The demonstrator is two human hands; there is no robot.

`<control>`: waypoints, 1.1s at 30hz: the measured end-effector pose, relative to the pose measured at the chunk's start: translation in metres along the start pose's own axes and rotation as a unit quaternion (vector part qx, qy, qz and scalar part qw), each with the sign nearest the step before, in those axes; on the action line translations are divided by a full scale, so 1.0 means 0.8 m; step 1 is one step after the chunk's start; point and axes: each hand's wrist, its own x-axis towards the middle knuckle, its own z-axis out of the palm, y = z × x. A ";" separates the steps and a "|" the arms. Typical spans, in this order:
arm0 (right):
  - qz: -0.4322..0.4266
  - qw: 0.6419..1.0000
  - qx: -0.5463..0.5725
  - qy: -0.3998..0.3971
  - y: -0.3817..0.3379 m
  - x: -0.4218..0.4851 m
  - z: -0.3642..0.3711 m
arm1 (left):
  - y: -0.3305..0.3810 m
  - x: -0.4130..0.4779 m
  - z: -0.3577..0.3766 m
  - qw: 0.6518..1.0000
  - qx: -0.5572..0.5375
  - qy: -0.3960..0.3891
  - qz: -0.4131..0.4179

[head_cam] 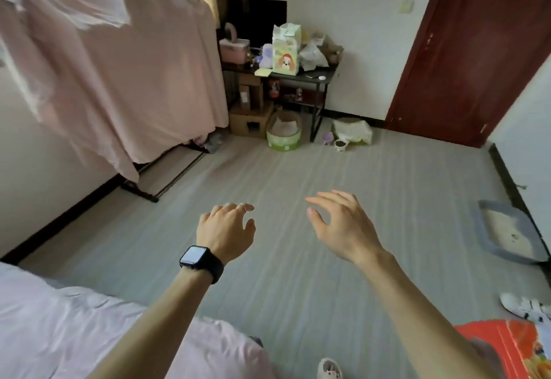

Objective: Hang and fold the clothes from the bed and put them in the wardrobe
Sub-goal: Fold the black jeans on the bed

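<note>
My left hand [226,231], with a black watch on its wrist and a ring on one finger, hangs over the grey floor with loosely curled fingers and holds nothing. My right hand [340,226] is beside it, fingers spread and relaxed, also holding nothing. The bed [59,328] with a pale pink sheet fills the lower left corner; no clothes show on the visible part. A wardrobe rack covered by a pink cloth [119,80] stands against the left wall, its cover blurred at the top left and its black base rails showing on the floor.
A black table [298,75] cluttered with bags and boxes stands at the back, cardboard boxes and a green pet bed [283,137] below it. A dark red door [477,50] is at the right. A grey stool [507,232], white shoes [527,310] and an orange box [507,346] lie at the right.
</note>
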 end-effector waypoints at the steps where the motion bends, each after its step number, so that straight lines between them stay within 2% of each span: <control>1: -0.016 1.000 0.001 -0.012 -0.001 0.029 0.010 | -0.013 0.016 -0.001 1.000 0.004 0.008 -0.019; 7: -0.165 0.981 0.032 -0.098 -0.047 0.223 0.087 | -0.107 0.098 -0.019 0.978 0.000 0.076 -0.196; 11: -0.270 0.948 0.058 -0.159 -0.120 0.309 0.144 | -0.170 0.090 -0.033 0.934 -0.015 0.100 -0.344; 16: -0.408 0.877 0.080 -0.241 -0.236 0.344 0.217 | -0.241 0.037 -0.048 0.851 -0.006 0.136 -0.507; 19: -0.473 0.836 0.083 -0.266 -0.304 0.353 0.258 | -0.281 0.007 -0.050 0.802 -0.014 0.163 -0.575; 27: -0.619 0.718 0.112 -0.297 -0.518 0.373 0.366 | -0.414 -0.030 -0.075 0.684 -0.022 0.199 -0.702; 33: -0.684 0.638 0.126 -0.329 -0.659 0.387 0.441 | -0.489 -0.047 -0.101 0.606 -0.017 0.215 -0.766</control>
